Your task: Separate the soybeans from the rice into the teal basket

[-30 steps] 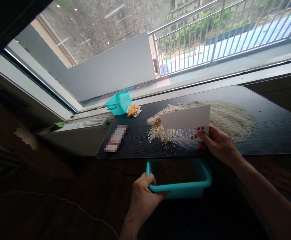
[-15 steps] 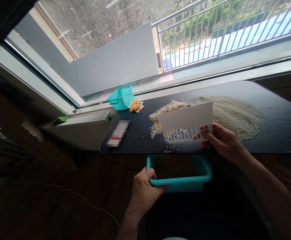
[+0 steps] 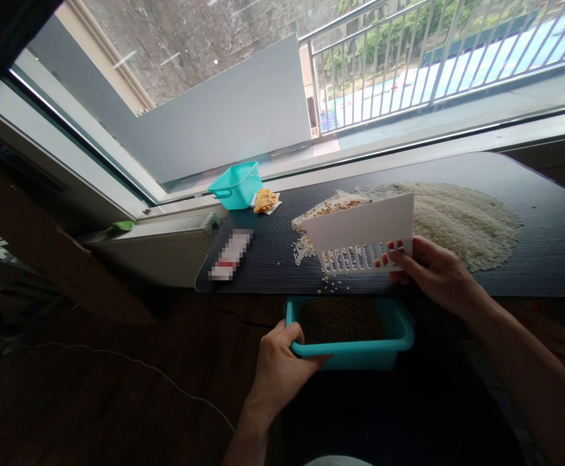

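My left hand [image 3: 285, 362] grips the near left corner of a turquoise plastic bin [image 3: 360, 356], held just below the table's front edge. Small brown, bean-like grains [image 3: 343, 320] cover its bottom. In my right hand [image 3: 422, 265] is a flat white card [image 3: 360, 223] with a row of slots along its lower edge, tilted above the tabletop. Behind the card a heap of white rice [image 3: 461, 223] spreads to the right. On the left of the heap, yellow-brown grains [image 3: 328, 208] mix with the rice. A few loose grains lie at the table edge above the bin.
The dark table [image 3: 544, 259] stands against a large window. At its back left are a second turquoise bin [image 3: 238, 188] and a crumpled yellow item [image 3: 265, 200] on white paper. A blurred flat object [image 3: 231, 254] lies near the left edge. A radiator [image 3: 166, 249] is beyond.
Fewer yellow-brown grains lie at the table edge above the bin. Both hands keep their holds, and the view has shifted slightly.
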Demonstrator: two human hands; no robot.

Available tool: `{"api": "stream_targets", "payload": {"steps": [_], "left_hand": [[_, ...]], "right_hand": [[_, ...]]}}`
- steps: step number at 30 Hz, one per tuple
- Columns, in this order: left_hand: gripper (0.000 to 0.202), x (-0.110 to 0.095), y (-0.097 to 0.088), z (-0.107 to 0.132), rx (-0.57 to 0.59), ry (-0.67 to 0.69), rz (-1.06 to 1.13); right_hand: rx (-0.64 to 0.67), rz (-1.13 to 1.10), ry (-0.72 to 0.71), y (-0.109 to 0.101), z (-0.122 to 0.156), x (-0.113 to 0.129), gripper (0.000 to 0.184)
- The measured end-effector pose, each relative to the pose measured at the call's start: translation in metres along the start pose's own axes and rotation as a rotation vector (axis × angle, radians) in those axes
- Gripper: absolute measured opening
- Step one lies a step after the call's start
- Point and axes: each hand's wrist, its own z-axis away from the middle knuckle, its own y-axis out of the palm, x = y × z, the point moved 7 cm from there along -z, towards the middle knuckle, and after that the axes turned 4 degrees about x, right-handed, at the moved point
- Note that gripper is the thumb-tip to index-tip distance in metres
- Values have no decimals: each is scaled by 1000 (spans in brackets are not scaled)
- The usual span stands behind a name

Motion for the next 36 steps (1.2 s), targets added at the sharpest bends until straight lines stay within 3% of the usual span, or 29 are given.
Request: {"api": "stream_targets", "payload": {"steps": [14,22,27,32,36], "left_hand": [[41,3,-4,2,-14,-5,-18],[41,2,-4,2,-6,0,-20],[40,3,-3,1,2,-17,2],[43,3,-3,-1,-5,0,-4],[45,2,-3,-1,-4,5,-2]], "right_hand": [[26,15,20,14,0,2,59],[124,-3,19,22,5,9,58],[79,-19,2,21,4,12,60],[-211,-93,6,1,2,3,56],[-248,-104,10,-1,-1,-5,52]]}}
